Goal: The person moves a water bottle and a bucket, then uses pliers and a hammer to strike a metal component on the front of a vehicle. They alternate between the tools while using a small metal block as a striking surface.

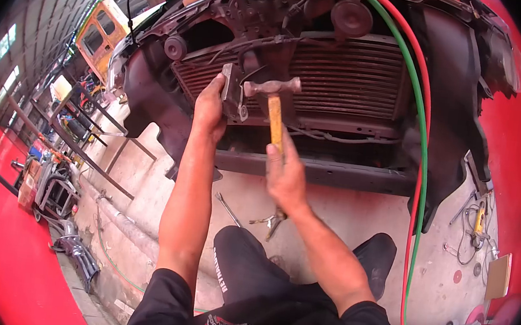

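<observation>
My right hand [285, 176] is wrapped round the yellow handle of a hammer [274, 113]. The hammer's worn metal head is up in front of the radiator grille [346, 76], its left face close to a dark upright metal bracket [234, 99]. On the other side of that bracket, my left hand [209, 109] is closed on a flat grey metal block [228, 73], thumb up along it. The block overlaps the bracket in this view. Below both hands runs a dark crossbeam [316, 171] of the stripped car front.
Red and green hoses [423, 78] hang down the right side. On the floor between my knees lie a wrench [228, 208] and a pliers-like tool [272, 222]. A yellow power tool [479, 220] with a cord lies right. A metal frame [79, 137] stands left.
</observation>
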